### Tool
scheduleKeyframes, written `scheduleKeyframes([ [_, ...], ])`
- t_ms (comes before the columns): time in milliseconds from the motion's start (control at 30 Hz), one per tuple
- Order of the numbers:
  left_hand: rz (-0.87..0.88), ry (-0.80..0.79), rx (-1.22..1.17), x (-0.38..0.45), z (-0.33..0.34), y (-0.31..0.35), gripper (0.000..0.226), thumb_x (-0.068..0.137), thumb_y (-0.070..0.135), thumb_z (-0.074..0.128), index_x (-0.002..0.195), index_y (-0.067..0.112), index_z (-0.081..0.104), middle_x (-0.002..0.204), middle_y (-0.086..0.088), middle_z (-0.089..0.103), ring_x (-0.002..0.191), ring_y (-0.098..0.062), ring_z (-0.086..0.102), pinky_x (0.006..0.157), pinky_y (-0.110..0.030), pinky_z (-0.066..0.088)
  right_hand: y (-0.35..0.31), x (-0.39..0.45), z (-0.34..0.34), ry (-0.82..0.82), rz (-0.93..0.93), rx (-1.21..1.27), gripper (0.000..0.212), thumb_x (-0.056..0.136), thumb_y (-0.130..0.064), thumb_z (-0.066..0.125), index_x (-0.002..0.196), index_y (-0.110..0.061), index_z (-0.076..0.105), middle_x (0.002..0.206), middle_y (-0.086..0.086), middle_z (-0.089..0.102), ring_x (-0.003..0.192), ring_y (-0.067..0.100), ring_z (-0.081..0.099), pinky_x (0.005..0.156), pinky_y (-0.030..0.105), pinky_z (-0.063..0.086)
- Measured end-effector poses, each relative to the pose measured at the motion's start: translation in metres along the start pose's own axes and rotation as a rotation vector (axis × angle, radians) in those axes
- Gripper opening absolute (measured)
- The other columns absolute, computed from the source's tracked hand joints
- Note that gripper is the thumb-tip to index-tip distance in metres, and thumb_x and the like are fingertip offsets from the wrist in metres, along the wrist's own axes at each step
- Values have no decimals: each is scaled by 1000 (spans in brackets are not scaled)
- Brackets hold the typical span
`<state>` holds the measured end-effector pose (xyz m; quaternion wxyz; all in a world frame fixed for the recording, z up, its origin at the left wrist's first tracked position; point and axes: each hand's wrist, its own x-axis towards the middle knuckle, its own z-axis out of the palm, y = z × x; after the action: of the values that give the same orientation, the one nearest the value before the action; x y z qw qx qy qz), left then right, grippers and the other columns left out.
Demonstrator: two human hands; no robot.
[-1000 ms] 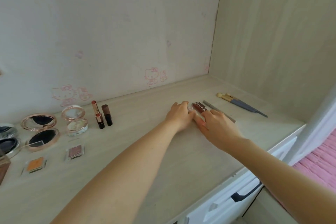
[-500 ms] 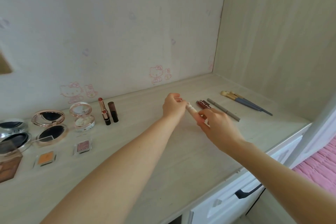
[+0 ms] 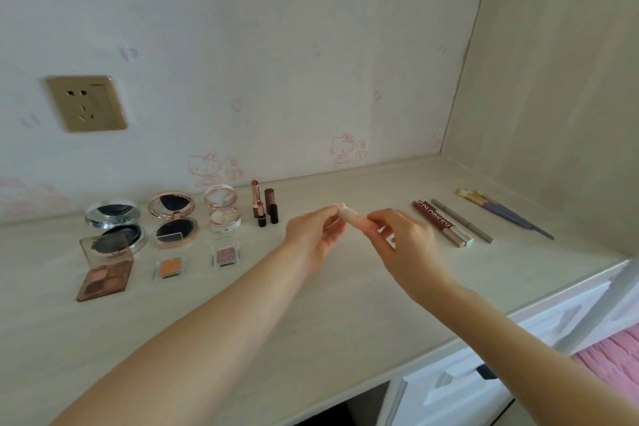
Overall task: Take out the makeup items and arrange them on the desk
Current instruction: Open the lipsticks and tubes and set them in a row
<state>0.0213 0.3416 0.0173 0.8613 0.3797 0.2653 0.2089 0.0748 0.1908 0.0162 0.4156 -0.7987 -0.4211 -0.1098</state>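
Observation:
Both hands hold a small pale tube [image 3: 352, 220] above the middle of the desk [image 3: 345, 304]. My left hand [image 3: 316, 235] pinches its whitish cap end and my right hand [image 3: 403, 245] grips the other end. Along the back left lie open round compacts [image 3: 173, 221], a brown eyeshadow palette [image 3: 105, 278], two small square pans [image 3: 169, 267] and an opened lipstick with its cap [image 3: 264, 207]. To the right lie two dark red lip tubes [image 3: 441, 223], a grey pencil [image 3: 461, 220] and several brushes [image 3: 501, 211].
A wall socket [image 3: 86, 103] sits on the stickered back wall. A side panel [image 3: 553, 97] closes the desk's right end. White drawers [image 3: 460, 387] with a dark handle are below the front edge, and pink fabric [image 3: 615, 356] shows at lower right.
Both hands lifted the pale tube off the desk beside the dark red lip tubes and carried it left, above the desk's middle. The camera tilted up, bringing the socket into view.

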Motion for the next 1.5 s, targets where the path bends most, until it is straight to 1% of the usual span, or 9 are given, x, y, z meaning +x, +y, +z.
scheduleKeyframes([
  [167, -29, -147, 87, -26, -41, 13, 15, 90, 13, 64, 100, 1, 65, 109, -20, 69, 97, -24, 70, 78, -29, 58, -23, -9, 24, 9, -20, -11, 38, 80, -72, 40, 88, -38, 53, 86, -20, 61, 81, -2, 56, 61, 17, 42],
  [333, 36, -155, 150, -48, -75, 26, 35, 85, 11, 69, 117, 4, 56, 104, -17, 71, 99, -24, 69, 91, -32, 54, -49, -18, 48, -22, -88, -44, 17, 87, -50, 62, 86, -36, 54, 85, -20, 60, 84, -2, 52, 64, 21, 44],
  [400, 57, -164, 189, -56, -88, 31, 11, 86, 13, 67, 94, 6, 67, 99, -14, 72, 99, -24, 69, 90, -31, 54, -62, -21, 57, -25, -108, -25, 17, 86, -46, 65, 86, -33, 55, 83, -21, 58, 83, 0, 52, 63, 20, 43],
  [467, 66, -150, 202, -64, -102, 36, 12, 87, 14, 65, 80, 6, 71, 96, -12, 73, 94, -22, 71, 82, -28, 56, -74, -26, 67, -28, -130, 1, 17, 84, -41, 69, 84, -30, 56, 81, -22, 56, 81, 1, 52, 62, 19, 41],
  [600, 73, -79, 104, -80, -122, 45, 26, 83, 8, 70, 107, 1, 63, 96, -16, 73, 80, -24, 71, 69, -28, 58, -97, -32, 82, -54, -181, 26, 16, 83, -34, 72, 83, -28, 57, 82, -23, 54, 80, 4, 52, 63, 14, 38],
  [833, 230, -11, 201, -100, -162, 65, 31, 84, 7, 70, 113, 6, 59, 100, -16, 73, 93, -29, 71, 70, -30, 58, -132, -31, 104, -115, -275, 71, 19, 87, -36, 67, 85, -17, 66, 83, -14, 61, 80, 10, 53, 67, 21, 42],
  [967, 374, 86, 379, -112, -187, 67, 29, 81, 9, 73, 109, 13, 64, 89, -11, 74, 78, -24, 72, 68, -32, 58, -138, -27, 118, -246, -131, 175, 21, 84, -40, 66, 96, -23, 65, 90, -18, 62, 87, 3, 52, 70, 10, 38],
  [1233, 672, 132, 654, -123, -205, 57, 20, 85, 15, 71, 99, 27, 67, 88, 4, 73, 79, -13, 69, 66, -22, 54, -153, -36, 154, -323, 240, 587, 27, 80, -35, 72, 102, -23, 63, 89, -9, 66, 82, -2, 60, 71, 16, 48],
  [1500, 861, 39, 966, -128, -204, 47, 30, 85, 11, 70, 112, 25, 67, 101, 13, 68, 94, -11, 67, 78, -20, 52, -147, -41, 150, -245, 200, 749, 9, 81, -27, 72, 83, -20, 67, 74, -9, 67, 71, -1, 59, 63, 10, 46],
])
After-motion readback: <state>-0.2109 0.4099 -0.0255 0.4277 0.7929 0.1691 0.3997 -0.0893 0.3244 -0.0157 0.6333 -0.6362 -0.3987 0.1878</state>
